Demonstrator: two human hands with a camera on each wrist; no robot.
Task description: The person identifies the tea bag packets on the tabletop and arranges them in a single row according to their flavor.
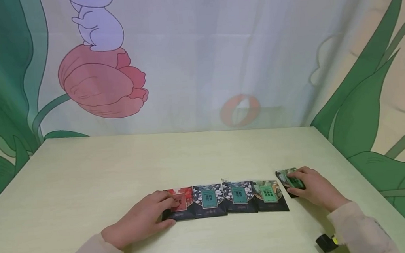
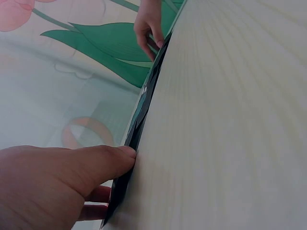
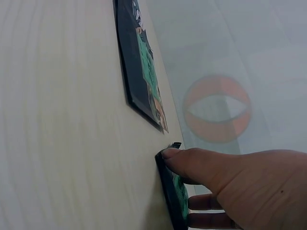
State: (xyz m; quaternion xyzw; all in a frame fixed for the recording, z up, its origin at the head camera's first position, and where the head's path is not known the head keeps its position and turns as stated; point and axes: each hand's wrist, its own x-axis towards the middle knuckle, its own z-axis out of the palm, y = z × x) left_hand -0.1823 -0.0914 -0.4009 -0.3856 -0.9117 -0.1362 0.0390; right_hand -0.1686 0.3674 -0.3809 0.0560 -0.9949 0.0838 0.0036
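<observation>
Four flat dark sachets lie side by side in a row in the head view. At the left end is a red-labelled sachet (image 1: 181,213), then two blue-labelled floral sachets (image 1: 209,199) (image 1: 239,195), then a green-labelled sachet (image 1: 270,196). My left hand (image 1: 143,216) holds the red sachet by its left side, thumb (image 2: 117,160) at the near edge and fingers over the top. A separate green-labelled sachet (image 1: 289,179) sits slightly turned, right of the row. My right hand (image 1: 314,187) grips it, thumb (image 3: 184,160) on its near corner; the fingers partly cover it.
A pale wood-grain table (image 1: 120,164) carries everything. Behind it hangs a printed curtain (image 1: 190,64) with a rabbit, flower and leaves. A small black object with a yellow part (image 1: 326,243) is by the right sleeve (image 1: 360,229). A gap separates the row from the turned sachet.
</observation>
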